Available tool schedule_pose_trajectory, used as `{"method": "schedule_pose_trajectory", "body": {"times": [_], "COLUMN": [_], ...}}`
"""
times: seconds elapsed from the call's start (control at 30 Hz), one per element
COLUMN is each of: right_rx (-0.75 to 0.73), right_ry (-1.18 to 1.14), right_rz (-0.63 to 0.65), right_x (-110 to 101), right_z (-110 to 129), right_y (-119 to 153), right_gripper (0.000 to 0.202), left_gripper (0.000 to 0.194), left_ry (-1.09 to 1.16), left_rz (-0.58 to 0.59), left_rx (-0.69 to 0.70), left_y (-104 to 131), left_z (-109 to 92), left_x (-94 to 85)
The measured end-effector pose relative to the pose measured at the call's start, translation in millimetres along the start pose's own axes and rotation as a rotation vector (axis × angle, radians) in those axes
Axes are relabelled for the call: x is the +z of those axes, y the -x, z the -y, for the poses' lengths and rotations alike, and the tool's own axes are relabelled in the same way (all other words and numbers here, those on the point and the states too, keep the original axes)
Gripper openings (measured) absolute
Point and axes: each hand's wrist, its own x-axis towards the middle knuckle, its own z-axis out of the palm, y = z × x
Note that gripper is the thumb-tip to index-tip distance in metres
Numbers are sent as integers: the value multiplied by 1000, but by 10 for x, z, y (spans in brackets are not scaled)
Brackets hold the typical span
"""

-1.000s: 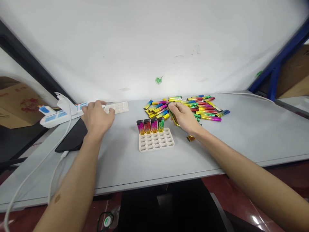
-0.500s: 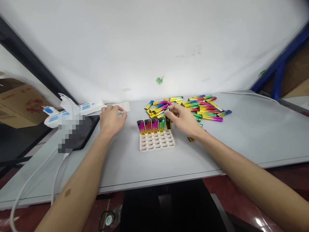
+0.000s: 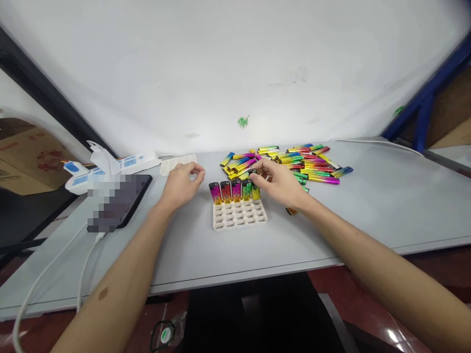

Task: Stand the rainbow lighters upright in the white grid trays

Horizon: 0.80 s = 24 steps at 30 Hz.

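A white tray with rows of slots lies on the grey table. Along its back row stand several upright lighters, among them a purple one and a green one. At the row's right end, my right hand has its fingers closed on a yellow lighter, which is upright at the tray's back right corner. My left hand hovers left of the lighters, thumb and fingertips pressed together; whether anything is between them is too small to make out. A pile of shiny coloured lighters lies behind my right hand.
A second white slotted tray lies behind my left hand. Further left are a power strip with plugs and a dark phone with a white cable. The white wall rises behind the table; its front edge runs below my forearms.
My left hand has moved right, away from the second tray, and its fingers have come together. The lighter in my right hand has gone lower, into the back row's right end.
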Motion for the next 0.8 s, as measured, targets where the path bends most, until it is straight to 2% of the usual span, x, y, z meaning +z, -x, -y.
{"method": "schedule_pose_trajectory", "body": {"times": [0.1,0.3,0.43,0.53,0.67,0.8], "right_rx": [-10,-63,-141,-120,-38,-55], "right_ry": [-11,-21,37,35,34,312], "right_rz": [-4,46,60,57,-45,-162], "right_x": [-1,-26,-35,-35,-42,-55], "right_z": [-6,-16,-2,-1,-64,-244], "right_y": [3,-2,-10,-13,-47,-110], "right_gripper": [15,13,31,30,39,32], "left_gripper": [24,23,23,23,23,23], "left_ry": [20,50,56,56,50,46], "left_rz": [39,45,54,62,75,102], "left_rx": [-9,4,0,6,3,3], "left_y": [9,15,22,22,19,18], "left_z": [-10,-25,-43,-37,-37,-56], "left_x": [6,14,13,20,27,25]}}
